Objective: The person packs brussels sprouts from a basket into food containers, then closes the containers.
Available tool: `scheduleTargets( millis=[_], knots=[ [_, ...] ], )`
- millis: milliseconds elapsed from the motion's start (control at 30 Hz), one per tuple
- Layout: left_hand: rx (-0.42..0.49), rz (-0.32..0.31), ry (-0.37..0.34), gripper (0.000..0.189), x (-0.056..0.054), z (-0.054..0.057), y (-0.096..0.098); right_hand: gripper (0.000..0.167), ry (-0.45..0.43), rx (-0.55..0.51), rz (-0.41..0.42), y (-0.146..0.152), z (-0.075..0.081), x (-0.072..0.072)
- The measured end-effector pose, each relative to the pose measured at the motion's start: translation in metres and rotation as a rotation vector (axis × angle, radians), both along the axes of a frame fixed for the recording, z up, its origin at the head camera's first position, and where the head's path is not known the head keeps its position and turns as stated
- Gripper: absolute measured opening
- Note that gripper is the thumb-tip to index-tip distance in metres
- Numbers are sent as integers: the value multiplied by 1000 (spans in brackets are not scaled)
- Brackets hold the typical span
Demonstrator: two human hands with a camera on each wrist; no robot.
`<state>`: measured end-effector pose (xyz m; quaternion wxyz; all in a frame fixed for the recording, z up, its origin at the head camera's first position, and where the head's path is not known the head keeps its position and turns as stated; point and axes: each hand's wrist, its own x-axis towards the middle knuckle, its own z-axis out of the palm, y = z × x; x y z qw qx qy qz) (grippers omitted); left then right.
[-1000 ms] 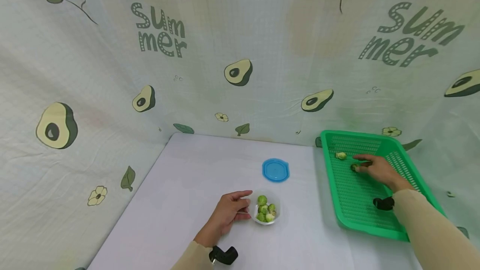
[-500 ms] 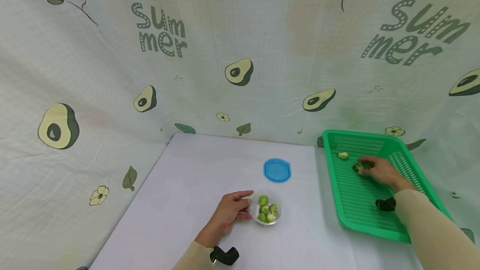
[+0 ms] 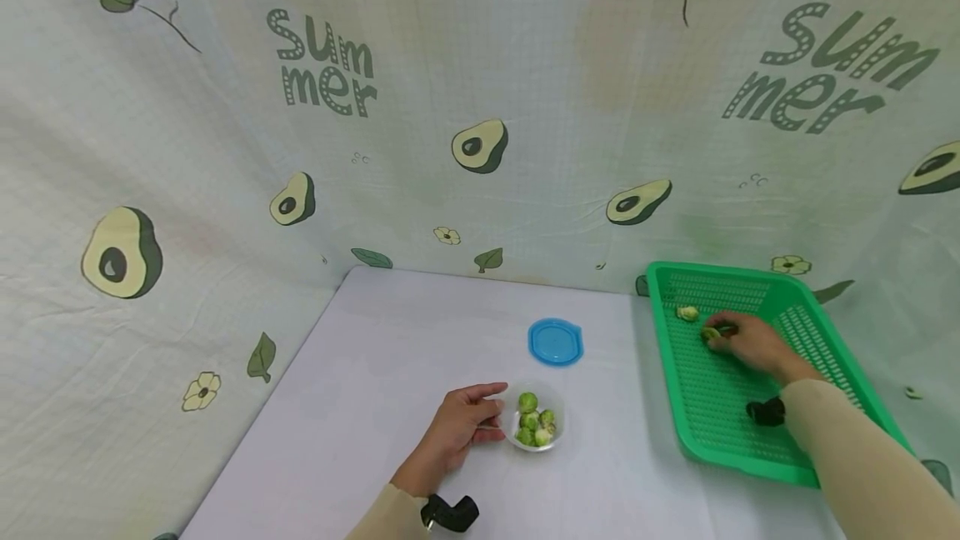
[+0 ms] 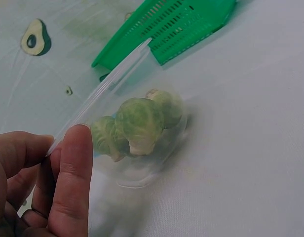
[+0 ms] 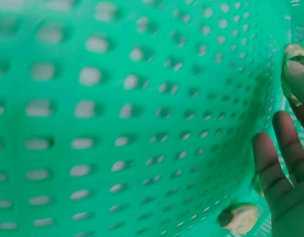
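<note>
In the head view, my left hand holds the rim of a small clear plastic bowl between thumb and fingers. Several green Brussels sprouts lie inside it, seen through its wall in the left wrist view. Over at the right, my right hand reaches into a green plastic basket. It pinches a Brussels sprout between thumb and fingers, the other fingers spread in the right wrist view. Another sprout lies close by on the basket floor, towards its far left corner.
A blue lid lies flat on the white table, behind the bowl and left of the basket. The patterned cloth hangs behind and along the left side. The basket has raised perforated walls.
My right fingers have closed on the Brussels sprout in the basket and shifted slightly left with it. My left hand and the bowl stay put.
</note>
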<state>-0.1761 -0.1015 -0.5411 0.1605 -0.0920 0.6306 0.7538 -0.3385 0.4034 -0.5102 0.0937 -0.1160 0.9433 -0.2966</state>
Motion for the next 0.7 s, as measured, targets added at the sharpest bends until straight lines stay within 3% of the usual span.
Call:
scheduleTargets(
  millis=[233, 700],
  knots=[
    [-3, 3, -8, 42, 1, 1, 1, 50, -34, -39, -13, -11, 11, 4],
    [3, -7, 2, 42, 0, -1, 0, 55, 16, -145, -71, -23, 36, 20]
  ],
)
